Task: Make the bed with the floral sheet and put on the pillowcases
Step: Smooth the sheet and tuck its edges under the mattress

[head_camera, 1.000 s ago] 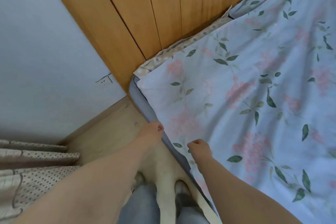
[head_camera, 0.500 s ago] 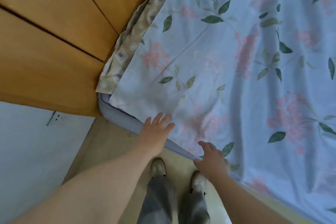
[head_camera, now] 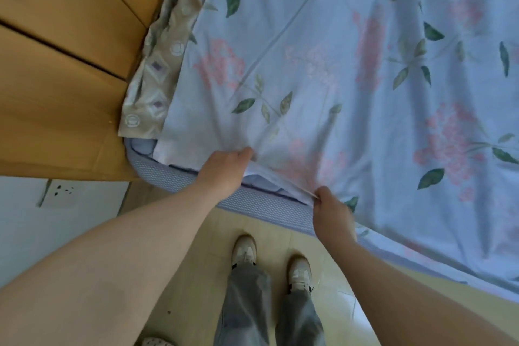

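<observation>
The light-blue floral sheet (head_camera: 351, 70), printed with pink flowers and green leaves, covers the bed and hangs over its near side at the right. Near the bed's corner its edge is lifted off the blue-grey mattress (head_camera: 264, 206). My left hand (head_camera: 224, 168) grips that lifted edge, with the fingers tucked under the fabric. Further right along the same edge, my right hand (head_camera: 331, 211) pinches the hem. A beige patterned cloth (head_camera: 160, 64) shows beneath the sheet along the headboard side. No pillowcases are in view.
A wooden headboard panel (head_camera: 64, 70) stands left of the bed. Below it is a white wall with a power socket (head_camera: 60, 191). My feet in pale shoes (head_camera: 244, 250) stand on the tiled floor (head_camera: 193, 284) close to the mattress edge.
Both hands have closed on the sheet's edge near the corner and lifted it off the mattress; half a second ago they lay flat and open on it. The view has moved closer.
</observation>
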A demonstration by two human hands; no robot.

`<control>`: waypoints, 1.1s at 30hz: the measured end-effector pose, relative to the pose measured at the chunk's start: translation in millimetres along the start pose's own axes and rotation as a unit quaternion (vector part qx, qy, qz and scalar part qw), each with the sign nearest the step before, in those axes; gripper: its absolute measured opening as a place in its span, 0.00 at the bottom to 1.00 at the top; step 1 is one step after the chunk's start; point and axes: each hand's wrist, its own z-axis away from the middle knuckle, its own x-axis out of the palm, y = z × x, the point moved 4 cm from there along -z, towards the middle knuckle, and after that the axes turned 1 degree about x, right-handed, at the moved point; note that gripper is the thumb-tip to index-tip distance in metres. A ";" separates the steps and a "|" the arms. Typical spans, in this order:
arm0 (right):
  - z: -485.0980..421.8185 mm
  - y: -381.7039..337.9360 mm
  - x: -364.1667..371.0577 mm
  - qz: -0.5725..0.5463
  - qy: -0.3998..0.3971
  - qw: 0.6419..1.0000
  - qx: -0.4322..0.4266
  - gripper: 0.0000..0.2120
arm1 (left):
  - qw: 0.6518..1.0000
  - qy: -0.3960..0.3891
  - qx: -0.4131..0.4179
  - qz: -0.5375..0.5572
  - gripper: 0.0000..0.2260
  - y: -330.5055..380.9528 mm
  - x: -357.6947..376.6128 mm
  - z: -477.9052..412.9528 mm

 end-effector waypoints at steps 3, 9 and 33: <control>14.8 -6.6 -26.8 -0.064 -0.006 0.998 0.001 0.11 | 0.995 -0.079 -0.035 0.057 0.10 5.1 -16.4 9.7; 40.5 -14.4 -50.9 -0.102 -0.087 0.991 0.012 0.11 | 0.983 -0.135 -0.074 0.099 0.14 13.9 -59.9 41.0; 91.7 4.8 25.3 -0.002 -0.188 0.982 -0.033 0.13 | 0.947 -0.252 -0.178 -0.086 0.20 27.6 9.0 126.3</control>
